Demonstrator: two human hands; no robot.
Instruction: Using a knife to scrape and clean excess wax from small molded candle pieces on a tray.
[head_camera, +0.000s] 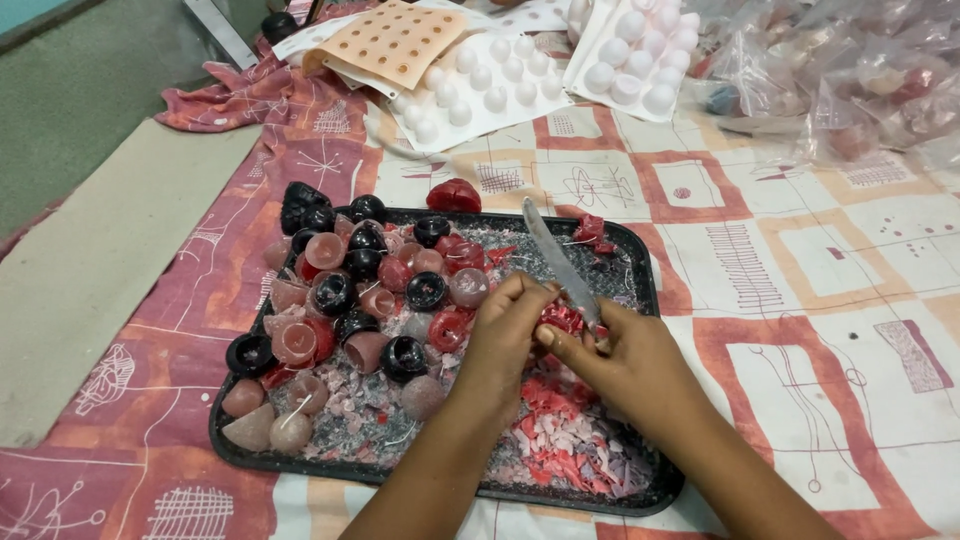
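Both forearms reach over the black tray (640, 262); left hand (500, 335) pinches a red wax candle piece (562, 318), right hand (625, 360) grips a steel knife (560, 262), blade upward.

Left forearm: bare, enters from the bottom edge at about 6 o'clock and rises toward 12 o'clock.
Left hand (505, 330): near frame centre, back of hand up, fingers curled inward and closed in a pinch, thumb pointing toward 3 o'clock.
Right forearm: bare, enters from about 5 o'clock and runs diagonally toward 11 o'clock.
Right hand (625, 355): just at 3 o'clock of the left hand, fingers wrapped in a closed grip, thumb extended toward 9 o'clock.
Contact: the 2 hands meet at thumbs and fingertips.
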